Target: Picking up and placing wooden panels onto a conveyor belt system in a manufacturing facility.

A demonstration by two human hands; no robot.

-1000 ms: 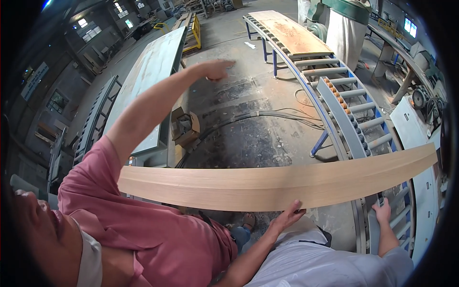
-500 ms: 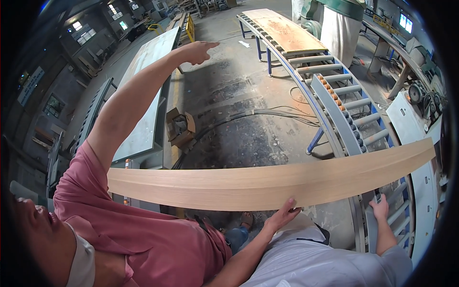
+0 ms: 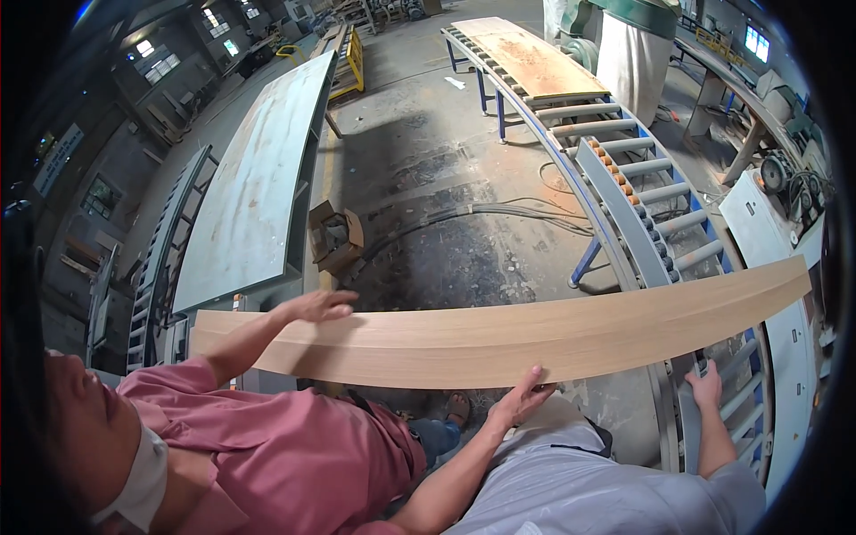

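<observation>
A long pale wooden board [image 3: 464, 343] stretches across in front of me, its edges bowed by the lens. My left hand [image 3: 520, 401] grips its near edge, thumb on top and fingers underneath. Below the board's right part, my right hand [image 3: 707, 389] is closed at a small dark thing [image 3: 703, 361] beside the roller conveyor; what that is stays unclear. A person in a pink shirt [image 3: 294, 437] stands close on my left. That person's hand [image 3: 321, 306] hovers over or touches the board's left part; I cannot tell which.
A roller conveyor [image 3: 655, 167] runs along the right, with a wood panel [image 3: 526, 55] lying on its far end. At the left stands a long pale-topped table [image 3: 254, 178]. An open cardboard box [image 3: 335, 239] and cables [image 3: 499, 210] lie on the floor between them.
The other person's outstretched, pointing arm has come down and back to the board's left part, uncovering the pale table. The board and both my hands have barely shifted.
</observation>
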